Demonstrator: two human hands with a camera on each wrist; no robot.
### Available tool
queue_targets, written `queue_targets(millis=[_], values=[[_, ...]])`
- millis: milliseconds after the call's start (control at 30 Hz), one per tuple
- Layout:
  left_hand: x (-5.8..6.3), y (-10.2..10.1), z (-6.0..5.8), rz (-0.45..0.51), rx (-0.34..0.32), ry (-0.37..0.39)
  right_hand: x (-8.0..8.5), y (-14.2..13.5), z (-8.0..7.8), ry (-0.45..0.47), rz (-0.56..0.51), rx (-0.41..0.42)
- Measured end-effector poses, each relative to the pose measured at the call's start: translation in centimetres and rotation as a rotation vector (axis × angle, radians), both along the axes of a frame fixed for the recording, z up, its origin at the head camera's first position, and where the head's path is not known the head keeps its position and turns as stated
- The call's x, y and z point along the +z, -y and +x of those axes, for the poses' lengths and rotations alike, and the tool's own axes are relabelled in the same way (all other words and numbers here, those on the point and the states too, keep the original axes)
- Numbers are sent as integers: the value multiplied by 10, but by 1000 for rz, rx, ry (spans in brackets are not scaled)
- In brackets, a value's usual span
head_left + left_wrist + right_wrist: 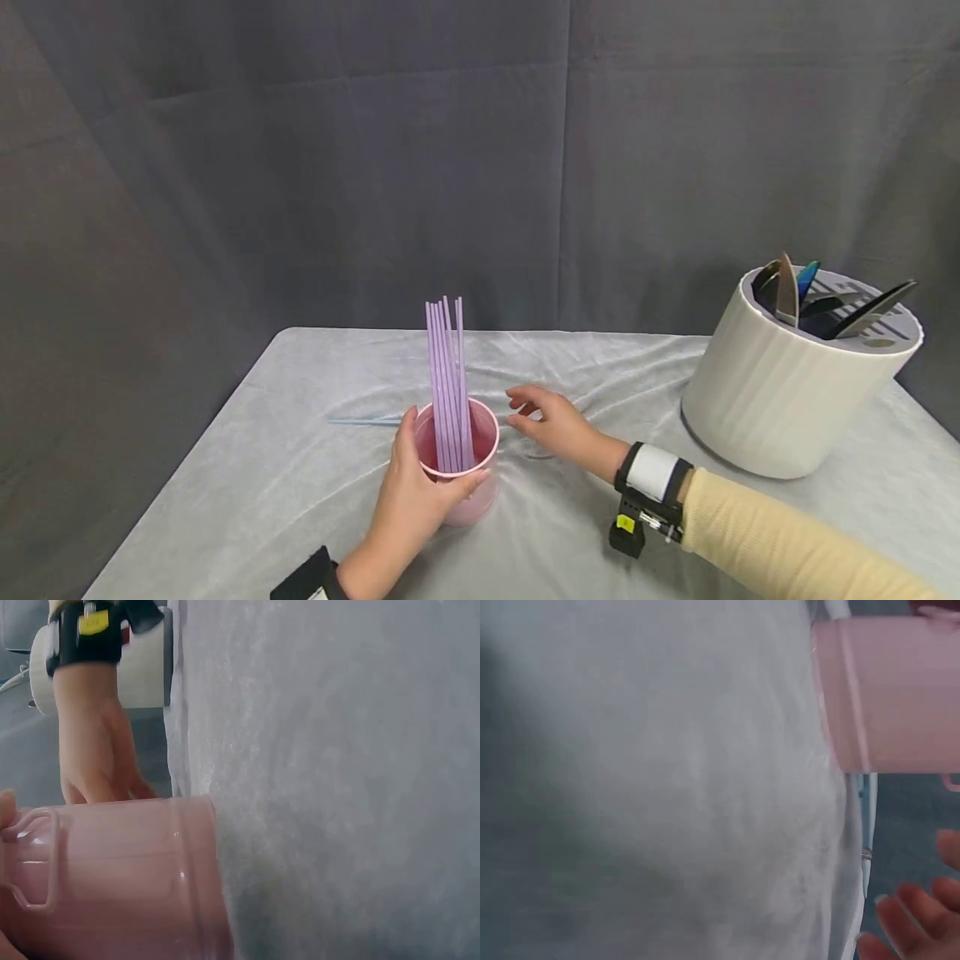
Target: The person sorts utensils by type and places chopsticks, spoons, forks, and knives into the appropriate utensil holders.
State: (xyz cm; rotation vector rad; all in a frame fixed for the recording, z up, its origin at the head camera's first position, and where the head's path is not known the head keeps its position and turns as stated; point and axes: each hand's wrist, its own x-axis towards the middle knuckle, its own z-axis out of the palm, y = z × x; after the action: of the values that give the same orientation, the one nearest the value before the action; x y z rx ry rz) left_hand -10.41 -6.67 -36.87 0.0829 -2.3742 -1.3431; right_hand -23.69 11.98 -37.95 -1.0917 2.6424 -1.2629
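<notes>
A pink cup stands on the cloth near the middle of the table. Several long, thin lilac sticks lean upright in it; whether they are straws or chopsticks I cannot tell. My left hand grips the cup from the left and front, thumb curled around the near side. Just right of the cup, my right hand hovers with loosely bent fingers and holds nothing. In the left wrist view the cup's side shows a raised loop. Light blue sticks lie flat behind the cup, partly hidden by it and my hand.
At the right stands a large white utensil holder with a grey slotted top. Several knives and dark-handled utensils stick out of it. Wrinkled light grey cloth covers the table, and a dark grey curtain hangs behind its far edge.
</notes>
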Motion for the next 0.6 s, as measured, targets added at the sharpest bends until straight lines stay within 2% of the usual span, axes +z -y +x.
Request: queue_targets(millis=[133,300,400,600], values=[[-2,-1,0,9,-1,-27,-4,17,-11,-62,97,105],[-2,-3,1,39,-9,-21,-7,28,-18,-106,183,178],[-2,-3,2,45,-6,-13,-8,32,-20,-137,219,179],[-1,-1,2,7,0,-12,-10,33,-22,-183,232,125]])
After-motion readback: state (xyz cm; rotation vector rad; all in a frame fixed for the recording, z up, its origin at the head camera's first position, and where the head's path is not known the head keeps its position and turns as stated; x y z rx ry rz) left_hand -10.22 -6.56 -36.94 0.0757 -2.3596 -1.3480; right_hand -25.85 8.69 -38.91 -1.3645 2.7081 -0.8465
